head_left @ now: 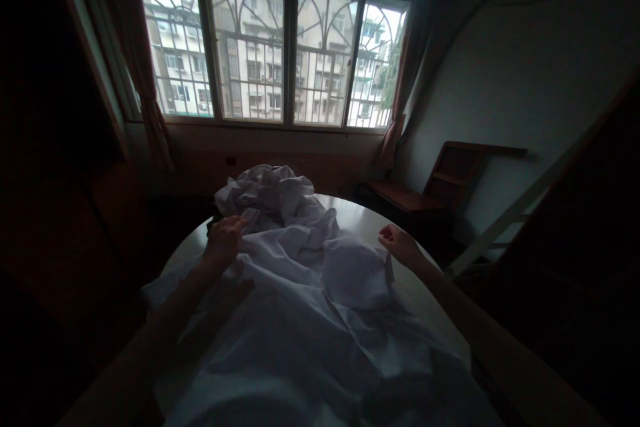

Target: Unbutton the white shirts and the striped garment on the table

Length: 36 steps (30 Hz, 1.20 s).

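Note:
A large, creased white cloth (300, 333), perhaps a shirt, spreads over a round white table (360, 213) and runs toward me. At the far side the fabric rises in a crumpled heap (270, 190). My left hand (225, 238) is at the left edge of the heap, its fingers bent onto the white cloth. To the right of the cloth, just above the tabletop, is my right hand (399, 244) with its fingers curled in. A raised fold of the cloth lies close by its wrist; whether anything is inside those fingers is hidden.
A barred window (253, 53) with tied curtains (150, 107) fills the far wall. Back right stands a brown wooden chair or bench (410, 195). A pale slanted frame (500, 230), like a ladder, leans at the right. Dark furniture (60, 213) stands at the left.

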{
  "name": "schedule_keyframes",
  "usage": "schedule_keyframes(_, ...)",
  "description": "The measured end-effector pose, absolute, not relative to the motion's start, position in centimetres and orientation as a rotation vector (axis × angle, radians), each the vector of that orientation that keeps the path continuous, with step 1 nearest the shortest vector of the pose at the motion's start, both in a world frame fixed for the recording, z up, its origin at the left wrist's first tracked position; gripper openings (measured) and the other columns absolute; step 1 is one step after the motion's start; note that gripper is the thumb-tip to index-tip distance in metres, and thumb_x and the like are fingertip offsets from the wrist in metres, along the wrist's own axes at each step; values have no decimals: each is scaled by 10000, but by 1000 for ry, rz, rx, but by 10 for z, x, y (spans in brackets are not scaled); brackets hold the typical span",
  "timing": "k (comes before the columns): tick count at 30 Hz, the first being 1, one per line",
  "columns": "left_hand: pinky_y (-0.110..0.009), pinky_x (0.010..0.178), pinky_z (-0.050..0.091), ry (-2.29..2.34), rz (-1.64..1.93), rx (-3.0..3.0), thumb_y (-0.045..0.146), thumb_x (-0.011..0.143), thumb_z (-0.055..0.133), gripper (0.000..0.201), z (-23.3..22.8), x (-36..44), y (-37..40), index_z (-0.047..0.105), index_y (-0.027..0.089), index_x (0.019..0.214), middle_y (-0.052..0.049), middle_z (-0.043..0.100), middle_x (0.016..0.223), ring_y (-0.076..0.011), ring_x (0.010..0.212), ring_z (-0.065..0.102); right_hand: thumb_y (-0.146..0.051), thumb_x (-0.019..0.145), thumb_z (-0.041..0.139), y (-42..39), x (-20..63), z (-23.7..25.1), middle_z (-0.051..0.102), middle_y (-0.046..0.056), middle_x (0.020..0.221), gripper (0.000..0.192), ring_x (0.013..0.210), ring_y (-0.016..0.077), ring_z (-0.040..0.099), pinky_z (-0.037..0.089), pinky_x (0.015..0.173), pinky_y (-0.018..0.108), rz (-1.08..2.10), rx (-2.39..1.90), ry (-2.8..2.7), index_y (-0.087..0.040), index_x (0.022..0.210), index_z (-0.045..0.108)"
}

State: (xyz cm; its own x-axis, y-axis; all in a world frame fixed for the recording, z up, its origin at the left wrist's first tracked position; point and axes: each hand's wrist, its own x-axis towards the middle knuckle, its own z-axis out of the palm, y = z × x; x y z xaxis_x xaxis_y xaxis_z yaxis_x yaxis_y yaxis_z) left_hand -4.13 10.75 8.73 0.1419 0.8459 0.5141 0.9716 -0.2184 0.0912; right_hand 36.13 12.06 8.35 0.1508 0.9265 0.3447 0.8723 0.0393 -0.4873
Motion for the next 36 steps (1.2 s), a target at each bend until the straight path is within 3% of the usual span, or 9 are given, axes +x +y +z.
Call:
schedule_keyframes(3, -322, 924, 374, -1361, -858, -2531, 29, 736, 389, 411, 91, 9, 105, 565, 193, 1069, -71, 564, 1140, -181, 1068, 499, -222, 723, 484, 118, 336, 93, 603, 35, 718, 123, 654, 133, 547, 386, 618, 225, -26, -1582, -1744, -151, 776, 570)
schedule_keyframes(6, -267, 824, 424, -1167, -752, -2870, 85, 785, 390, 345, 86, 54, 103, 575, 223, 1041, -57, 607, 1064, -161, 954, 565, -245, 770, 463, 112, 299, 98, 604, 15, 656, 163, 593, 121, 546, 373, 578, 209, 54, -1455, -1947, -160, 835, 587)
schedule_keyframes(9, -292, 689, 439, -1425, -453, -2888, 134, 813, 380, 259, 66, 76, 104, 605, 182, 931, -99, 650, 882, -209, 802, 612, -266, 813, 436, 105, 267, 86, 645, 39, 738, 206, 654, 129, 581, 375, 590, 206, 107, -1518, -2178, -169, 892, 600)
schedule_keyframes(11, -292, 670, 428, -1650, -350, -2833, 151, 804, 407, 209, 49, 78, 105, 601, 159, 883, -114, 650, 842, -223, 784, 617, -298, 821, 437, 102, 254, 70, 662, 78, 796, 233, 709, 160, 603, 389, 602, 222, 143, -1629, -2377, -159, 813, 624)
schedule_keyframes(21, -314, 673, 428, -1938, -359, -2601, 326, 843, 406, 241, 6, 75, 102, 534, 151, 947, -136, 640, 916, -257, 858, 612, -463, 816, 411, 112, 238, 29, 658, 205, 835, 467, 768, 299, 627, 447, 645, 348, 119, -1908, -2424, -74, 790, 669)
schedule_keyframes(28, -272, 677, 414, -1945, -551, -2579, 280, 848, 419, 167, 5, 78, 99, 532, 177, 914, -94, 603, 957, -200, 848, 595, -275, 808, 426, 108, 229, 18, 653, 160, 885, 266, 821, 239, 629, 454, 670, 292, -24, -2004, -2269, -115, 947, 586)
schedule_keyframes(34, -260, 686, 405, -1939, -791, -2608, 197, 820, 423, 151, 2, 78, 101, 571, 162, 825, -80, 584, 904, -166, 798, 563, -264, 828, 423, 110, 232, 16, 637, 158, 926, 404, 797, 227, 634, 459, 640, 289, -255, -2001, -2152, -120, 1206, 395)
schedule_keyframes(36, -254, 673, 402, -1911, -858, -2673, 183, 782, 468, 122, 3, 76, 106, 586, 155, 782, -64, 588, 849, -158, 762, 552, -225, 830, 415, 114, 233, 17, 643, 157, 916, 395, 793, 222, 635, 457, 641, 286, -257, -2010, -2174, -134, 1214, 407)
